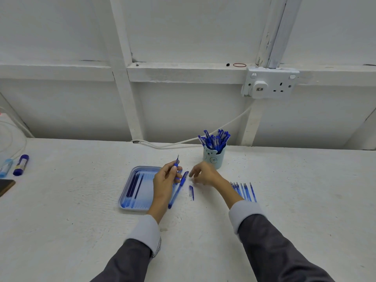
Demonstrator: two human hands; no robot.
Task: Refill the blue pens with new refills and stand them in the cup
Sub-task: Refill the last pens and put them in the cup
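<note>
My left hand (165, 180) grips a blue pen (176, 163) whose tip points up and away. Just right of that hand a capped blue pen (178, 190) lies on the table, and a loose pen cap (191, 192) lies beside it. My right hand (205, 174) hovers over the table with its fingers loosely spread and nothing in them. A pale blue cup (214, 158) with a bear face stands behind it, full of several blue pens (214, 138). A light blue tray (130, 207) at the left holds several dark refills (134, 186).
Several used refills (244, 191) lie in a row to the right of my right arm. A white cable (177, 142) runs along the wall to a socket (269, 82). Glue sticks (21, 165) and a dark object (6, 186) sit at the far left edge.
</note>
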